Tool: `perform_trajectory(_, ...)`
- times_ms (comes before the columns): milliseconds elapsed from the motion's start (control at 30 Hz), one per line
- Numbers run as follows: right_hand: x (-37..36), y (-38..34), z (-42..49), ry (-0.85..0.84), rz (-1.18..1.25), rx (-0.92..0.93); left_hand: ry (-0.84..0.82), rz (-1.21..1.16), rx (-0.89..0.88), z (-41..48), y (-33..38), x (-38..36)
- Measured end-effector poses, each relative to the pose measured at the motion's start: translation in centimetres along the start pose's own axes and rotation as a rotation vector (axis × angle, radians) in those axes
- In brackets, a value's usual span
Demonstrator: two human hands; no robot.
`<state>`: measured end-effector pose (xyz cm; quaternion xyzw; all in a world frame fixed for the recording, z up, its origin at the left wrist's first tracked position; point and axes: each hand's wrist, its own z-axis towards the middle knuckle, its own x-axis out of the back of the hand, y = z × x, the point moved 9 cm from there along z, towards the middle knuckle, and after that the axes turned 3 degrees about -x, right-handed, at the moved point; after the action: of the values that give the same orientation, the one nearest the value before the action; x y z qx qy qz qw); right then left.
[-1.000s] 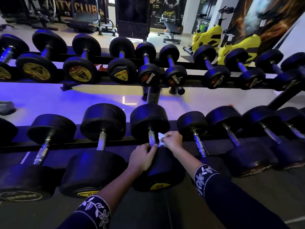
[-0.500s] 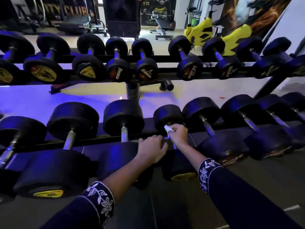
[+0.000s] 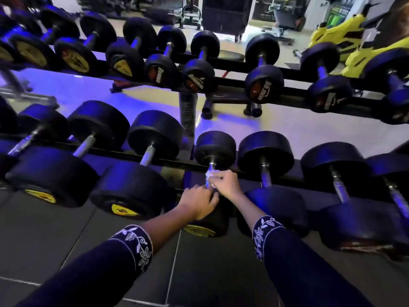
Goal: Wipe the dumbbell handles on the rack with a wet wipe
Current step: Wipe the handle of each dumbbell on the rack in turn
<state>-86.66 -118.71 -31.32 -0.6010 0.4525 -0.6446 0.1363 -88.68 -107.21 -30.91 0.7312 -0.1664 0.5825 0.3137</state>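
Observation:
A black dumbbell (image 3: 215, 149) lies on the lower tier of the rack (image 3: 174, 163), its near head under my hands. My right hand (image 3: 225, 183) pinches a white wet wipe (image 3: 210, 173) wrapped round the metal handle (image 3: 212, 166), just below the far head. My left hand (image 3: 197, 203) rests with curled fingers on the near head of the same dumbbell, right beside the handle's lower end. Most of the handle is hidden by the wipe and my hands.
More black dumbbells (image 3: 265, 151) fill the lower tier on both sides. An upper tier (image 3: 221, 82) holds smaller dumbbells (image 3: 200, 75). Yellow exercise bikes (image 3: 345, 38) stand at the back right. Dark floor tiles (image 3: 194, 273) lie below my arms.
Both hands left the heavier dumbbell's handle and moved one dumbbell to the right. The right hand with the wipe now sits on that smaller dumbbell's handle, and the view has come closer.

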Motion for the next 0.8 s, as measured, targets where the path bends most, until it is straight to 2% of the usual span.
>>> perform_trajectory(167,-0.2,1.5,-0.1,-0.010,0.028,-0.041,0.039,-0.160,0.019,0.7,-0.6,0.0)
perform_trajectory(500,0.4,0.1,2.5,0.161,0.051,-0.166,0.106,-0.345,0.070,0.5,-1.6,1.1)
perform_trajectory(700,-1.2,1.1,1.0,0.072,-0.074,-0.173,0.114,-0.384,0.028,0.8,-1.6,0.9)
perform_trajectory(800,-0.7,0.6,1.6,0.098,-0.059,-0.204,0.118,-0.432,0.062,1.2,-2.3,0.8)
